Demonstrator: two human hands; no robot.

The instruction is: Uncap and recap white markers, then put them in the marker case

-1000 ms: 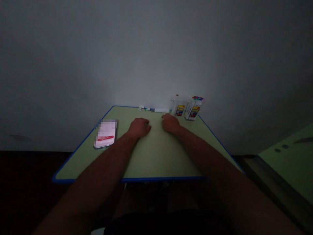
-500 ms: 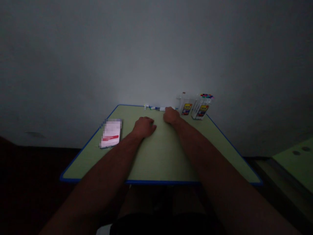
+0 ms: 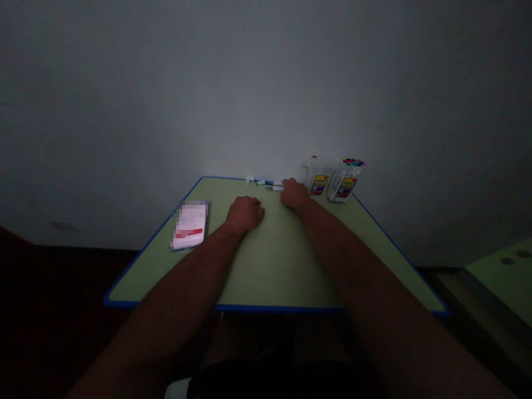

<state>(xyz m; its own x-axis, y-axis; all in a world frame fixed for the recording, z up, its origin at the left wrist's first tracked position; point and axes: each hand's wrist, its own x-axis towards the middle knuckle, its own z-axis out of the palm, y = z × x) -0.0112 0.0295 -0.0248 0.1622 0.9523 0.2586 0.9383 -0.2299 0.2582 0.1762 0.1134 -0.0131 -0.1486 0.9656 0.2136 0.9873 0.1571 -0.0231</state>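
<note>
The person's right hand (image 3: 294, 194) was closed around the near white marker (image 3: 278, 188) at the table's (image 3: 274, 260) far edge, its dark tip pointing left, just in front of another marker (image 3: 277, 183). The left hand (image 3: 244, 214) rested nearby, fingers loosely curved, thumb slightly apart. A phone (image 3: 190, 221) lay left; two clear cases (image 3: 318, 185) stood right.

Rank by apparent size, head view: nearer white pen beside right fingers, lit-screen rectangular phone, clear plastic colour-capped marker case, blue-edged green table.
1. Blue-edged green table
2. Lit-screen phone and clear marker case: too close to rank
3. White pen, partly hidden by right hand
</note>
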